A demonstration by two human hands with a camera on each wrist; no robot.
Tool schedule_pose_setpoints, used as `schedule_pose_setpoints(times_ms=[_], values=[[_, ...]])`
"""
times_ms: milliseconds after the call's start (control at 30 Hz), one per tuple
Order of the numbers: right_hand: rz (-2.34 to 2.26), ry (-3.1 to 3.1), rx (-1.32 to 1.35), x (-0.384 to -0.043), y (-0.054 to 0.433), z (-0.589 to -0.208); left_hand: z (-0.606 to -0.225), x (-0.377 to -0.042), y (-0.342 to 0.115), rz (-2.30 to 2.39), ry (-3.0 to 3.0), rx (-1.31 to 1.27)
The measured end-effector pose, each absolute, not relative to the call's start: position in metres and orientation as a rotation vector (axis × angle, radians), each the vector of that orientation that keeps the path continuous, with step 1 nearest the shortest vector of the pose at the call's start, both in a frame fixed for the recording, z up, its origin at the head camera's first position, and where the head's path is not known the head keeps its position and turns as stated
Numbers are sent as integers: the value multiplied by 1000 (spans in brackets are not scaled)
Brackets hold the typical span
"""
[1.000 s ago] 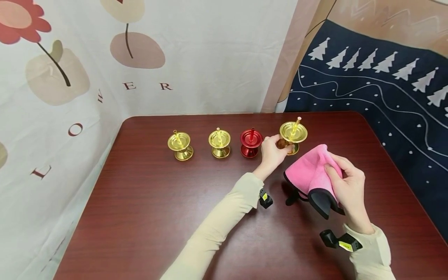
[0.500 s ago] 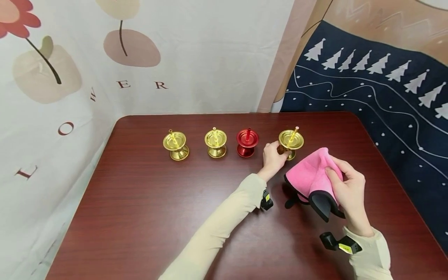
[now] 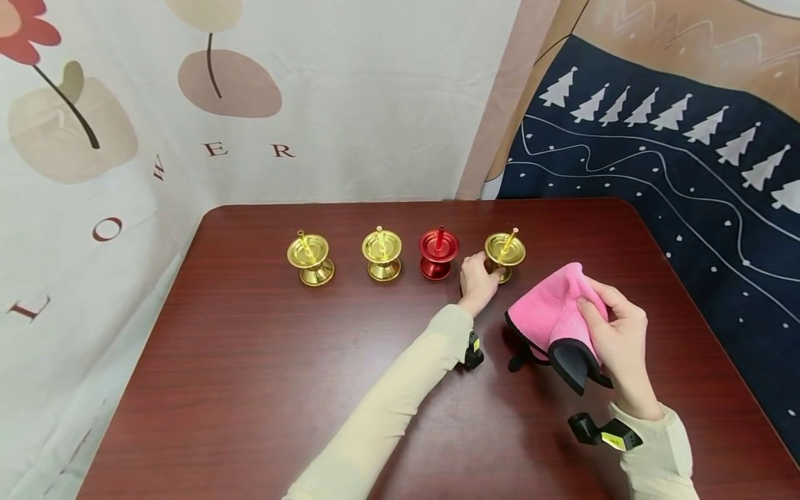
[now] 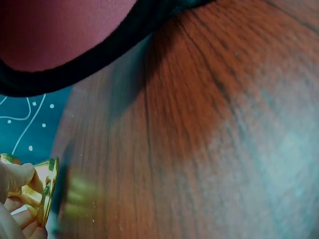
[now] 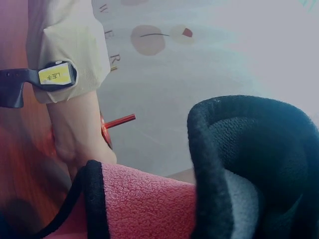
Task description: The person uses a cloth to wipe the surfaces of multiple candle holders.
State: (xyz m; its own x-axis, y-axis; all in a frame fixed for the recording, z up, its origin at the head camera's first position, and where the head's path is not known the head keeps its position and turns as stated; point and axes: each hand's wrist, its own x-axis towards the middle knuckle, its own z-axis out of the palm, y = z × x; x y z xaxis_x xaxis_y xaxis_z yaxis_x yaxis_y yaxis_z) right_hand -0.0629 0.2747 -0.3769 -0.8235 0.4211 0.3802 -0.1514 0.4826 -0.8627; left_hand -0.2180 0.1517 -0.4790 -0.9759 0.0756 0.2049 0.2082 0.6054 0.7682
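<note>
My left hand grips the stem of a gold candle holder at the right end of a row on the table. In the left wrist view, thumb and fingers wrap this gold candle holder, its round base close to the wood. My right hand pinches a folded pink cloth with black edging and a dark cord end hanging below. The cloth's pink side and stiff black edge fill the lower right wrist view. A red candle holder stands just left of my left hand.
Two more gold candle holders, one in the middle and one at the left, stand along the back of the dark red table. A white printed curtain hangs behind, a navy tree-patterned cloth at the right.
My left hand has lowered the gold candle holder to the table and shifted it left, nearer the red one. My right hand keeps the pink cloth nearly still. The head view has turned slightly.
</note>
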Motion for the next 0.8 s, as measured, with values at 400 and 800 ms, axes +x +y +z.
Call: schedule_pose_setpoints(times_ms=[400,800], values=[[1353,-2179,-216,-67,271,-376,-481,-223,152,-1268,-2745,-188],[1393,-2191,-249,-71,269,-378,-476,-221,149,-1388,-2743,-169]])
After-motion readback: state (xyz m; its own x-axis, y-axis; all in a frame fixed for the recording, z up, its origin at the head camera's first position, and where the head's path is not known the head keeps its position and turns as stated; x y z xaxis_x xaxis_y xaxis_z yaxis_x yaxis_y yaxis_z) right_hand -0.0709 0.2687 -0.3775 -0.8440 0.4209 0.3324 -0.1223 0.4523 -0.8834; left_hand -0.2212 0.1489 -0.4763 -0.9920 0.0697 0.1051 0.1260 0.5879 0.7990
